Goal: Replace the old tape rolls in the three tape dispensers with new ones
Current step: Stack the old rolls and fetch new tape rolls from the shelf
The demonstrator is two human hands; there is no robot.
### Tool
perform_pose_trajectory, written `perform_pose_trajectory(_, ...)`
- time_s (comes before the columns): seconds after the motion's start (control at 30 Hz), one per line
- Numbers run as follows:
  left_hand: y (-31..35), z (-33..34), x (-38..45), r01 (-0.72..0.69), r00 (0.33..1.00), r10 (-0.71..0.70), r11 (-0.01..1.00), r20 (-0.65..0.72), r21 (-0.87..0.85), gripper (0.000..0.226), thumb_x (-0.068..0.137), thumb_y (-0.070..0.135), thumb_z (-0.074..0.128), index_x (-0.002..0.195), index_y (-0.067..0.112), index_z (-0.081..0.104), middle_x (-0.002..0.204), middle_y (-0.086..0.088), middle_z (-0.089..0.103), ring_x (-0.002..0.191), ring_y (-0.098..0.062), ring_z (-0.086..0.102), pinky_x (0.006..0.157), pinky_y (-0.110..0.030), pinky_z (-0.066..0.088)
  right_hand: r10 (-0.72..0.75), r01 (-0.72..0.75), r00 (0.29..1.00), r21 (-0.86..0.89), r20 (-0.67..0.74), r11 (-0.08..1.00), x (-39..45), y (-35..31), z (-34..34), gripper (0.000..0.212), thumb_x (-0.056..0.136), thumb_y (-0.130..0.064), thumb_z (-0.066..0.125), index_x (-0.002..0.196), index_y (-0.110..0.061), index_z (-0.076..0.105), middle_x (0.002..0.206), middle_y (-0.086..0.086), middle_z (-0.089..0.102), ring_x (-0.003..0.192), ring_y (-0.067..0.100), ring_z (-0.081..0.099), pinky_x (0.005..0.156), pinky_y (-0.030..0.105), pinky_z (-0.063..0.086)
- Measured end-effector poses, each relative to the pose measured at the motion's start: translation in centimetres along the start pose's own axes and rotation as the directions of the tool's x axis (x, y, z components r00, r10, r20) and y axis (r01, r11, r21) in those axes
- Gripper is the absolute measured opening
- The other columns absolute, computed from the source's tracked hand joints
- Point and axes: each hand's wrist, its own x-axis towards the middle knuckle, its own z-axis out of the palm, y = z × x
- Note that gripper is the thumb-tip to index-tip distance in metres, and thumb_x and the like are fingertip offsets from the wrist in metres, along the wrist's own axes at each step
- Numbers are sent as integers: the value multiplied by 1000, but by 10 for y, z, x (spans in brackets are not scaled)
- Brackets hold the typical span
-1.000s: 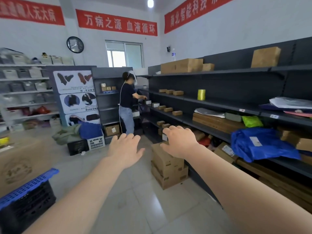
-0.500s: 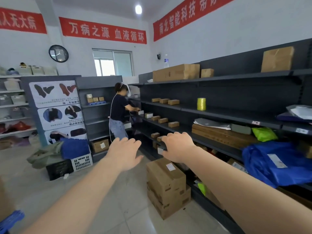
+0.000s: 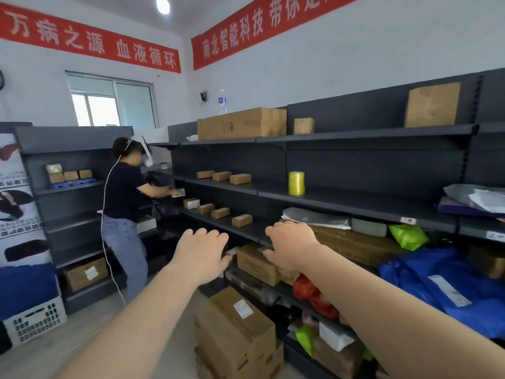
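White walls hung with red banners (image 3: 90, 41) close off the top of the frame, and a window (image 3: 112, 103) sits upper left. At the left edge you have a white slotted crate (image 3: 35, 320) on the floor, lower left, below dark shelving that carries small cardboard boxes. Just right of that, left of centre, another person (image 3: 123, 212) in a dark top and jeans stands reaching toward the long dark shelf unit (image 3: 355, 132) that runs across the right half of the frame.

Your left hand (image 3: 200, 255) is stretched out at centre frame, palm down, fingers spread and relaxed, holding nothing. Below it, at bottom centre, a stack of cardboard cartons (image 3: 235, 332) stands on the floor. Your right hand (image 3: 292, 246) is just right of centre, also palm down with fingers loosely spread and nothing in it, held in front of the shelf edge; you cannot tell whether it touches anything.

Further right, a yellow roll (image 3: 296, 183) stands upright on the middle shelf, well apart from both hands; whether it is tape you cannot tell. No tape dispenser can be made out. A green bag (image 3: 408, 236) lies right of that, and blue bags (image 3: 442, 285) fill the lower right.
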Motion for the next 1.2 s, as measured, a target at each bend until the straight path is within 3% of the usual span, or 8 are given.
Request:
perform_pose_trajectory(0.13, -4, 33, 75, -24, 1000, 24, 999, -5, -30, 45, 93, 48, 38, 131, 23, 42, 128, 1, 54, 119, -22, 49, 95, -37, 37, 44, -44, 999, -19, -9, 999, 65, 33, 25, 40, 92, -41, 48, 123, -16, 50, 121, 6, 56, 115, 28, 51, 97, 41, 40)
perform_pose_trajectory(0.3, 3, 67, 171, -35, 999, 35, 998, -3, -55, 48, 93, 50, 38, 133, 22, 41, 134, 0, 52, 123, -23, 47, 97, -38, 38, 51, -52, 998, -42, -21, 998, 145, 84, 53, 44, 93, -42, 47, 128, -16, 48, 125, 7, 55, 117, 27, 51, 92, 39, 42)
perform_pose_trajectory(0.57, 16, 115, 308, -58, 998, 57, 994, -17, -94, 45, 92, 48, 42, 127, 21, 45, 126, -1, 56, 117, -23, 51, 95, -39, 40, 61, -62, 998, -48, -13, 997, 256, 159, 90, 45, 93, -42, 46, 130, -17, 46, 126, 6, 54, 117, 27, 50, 91, 39, 42)
perform_pose_trajectory(0.87, 21, 172, 455, -187, 982, 182, 970, -45, -154, 47, 92, 46, 44, 131, 20, 44, 129, -2, 56, 118, -23, 52, 96, -39, 42, 148, -150, 989, -72, -27, 986, 362, 229, 135, 38, 92, -43, 44, 121, -18, 49, 119, 4, 57, 108, 26, 54, 81, 38, 42)
perform_pose_trajectory(1.0, 17, 200, 531, -257, 966, 249, 954, -72, -156, 48, 92, 47, 42, 132, 20, 43, 131, -3, 54, 121, -25, 50, 97, -40, 40, 256, -256, 967, -74, -12, 964, 421, 260, 156, 32, 91, -42, 44, 110, -18, 50, 113, 4, 58, 103, 26, 55, 71, 34, 37)
perform_pose_trajectory(1.2, 17, 234, 622, -345, 938, 331, 922, -103, -177, 45, 93, 46, 40, 129, 19, 43, 126, -3, 55, 116, -26, 50, 92, -40, 40, 370, -369, 929, -54, 10, 928, 485, 304, 179, 45, 91, -42, 46, 130, -19, 47, 126, 4, 55, 113, 26, 53, 84, 39, 45)
